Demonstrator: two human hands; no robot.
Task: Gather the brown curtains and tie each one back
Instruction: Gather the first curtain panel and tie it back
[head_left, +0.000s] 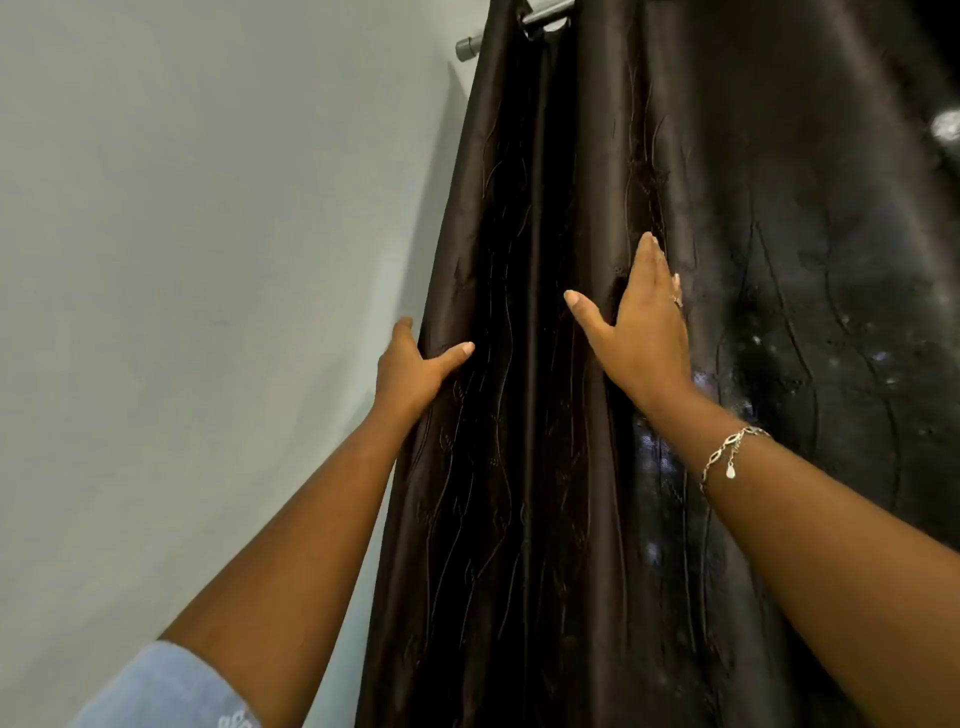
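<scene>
Grips the outer edge of the brown curtain (519, 467) with the left hand (410, 366), thumb in front, fingers tucked behind; lays the right hand (644, 332) flat on the folds, fingers straight, clamping nothing. Note the hang from the rod (467, 48), close beside the wall (208, 260). Expect soft, slick, fairly weighty fabric: encircle the whole bundle of pleats rather than one edge, to prevent slipping.

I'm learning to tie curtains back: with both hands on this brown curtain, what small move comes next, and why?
Probably sweep the right hand leftward toward the left hand, bunching the folds between them. The left hand grips the wall-side edge of the brown curtain, thumb in front; the right lies flat, fingers straight, on a fold, and fabric beyond it hangs ungathered.
</scene>
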